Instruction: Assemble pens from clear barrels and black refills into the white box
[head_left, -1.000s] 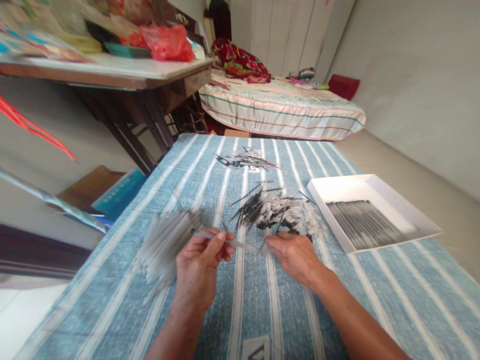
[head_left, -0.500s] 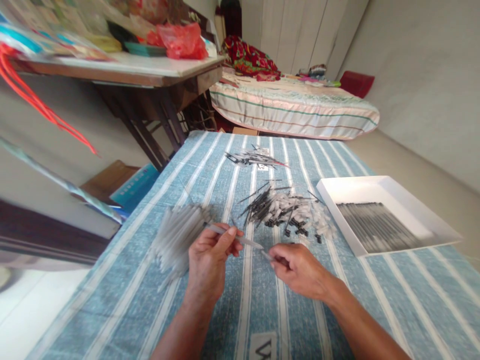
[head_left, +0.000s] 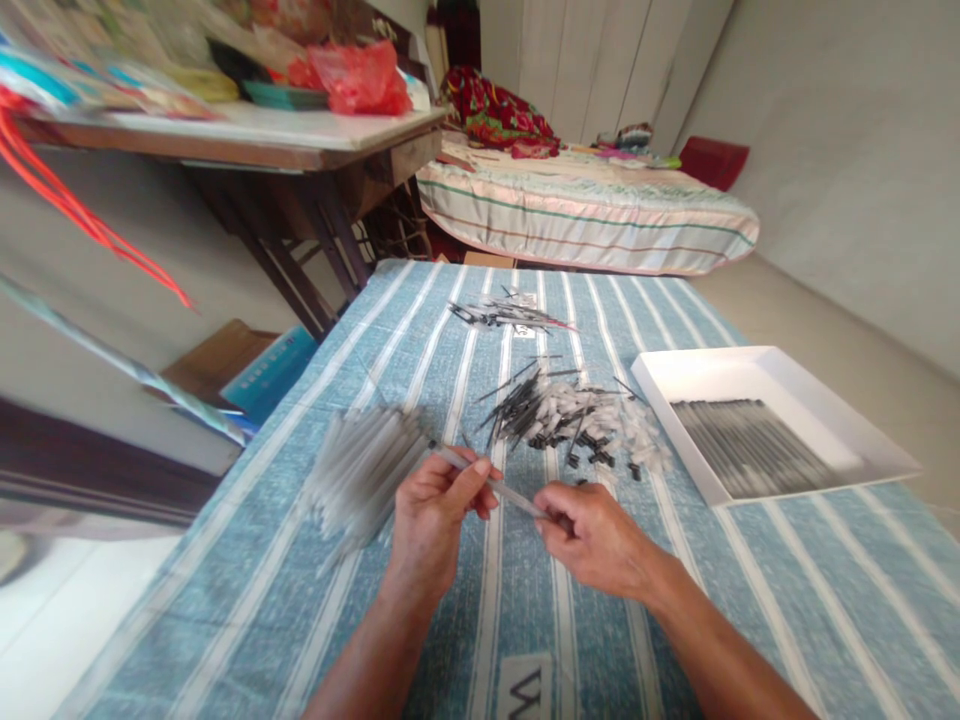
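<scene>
My left hand (head_left: 439,510) pinches a slim translucent grey pen (head_left: 517,497) between thumb and fingers, its dark end up and to the left. The pen's other end runs into the closed fingers of my right hand (head_left: 592,535). A small clear piece like a pen cap was in those fingers earlier; they hide it now. Left of my left hand lies a heap of translucent pen barrels (head_left: 367,465). Beyond my hands is a loose pile of clear caps (head_left: 592,405), mixed with thin black rods (head_left: 521,400) and small black plugs (head_left: 600,452).
A shallow white box (head_left: 840,410) on the right holds a row of dark-filled pens (head_left: 750,448). Farther back lies a smaller bunch of thin dark sticks (head_left: 506,314). Everything rests on a blue striped cloth (head_left: 420,640). A side table (head_left: 300,130) and bed (head_left: 585,215) stand behind.
My left hand has moved slightly right and brought the pen's tip to my right hand. The gap between pen and right fingers has closed.
</scene>
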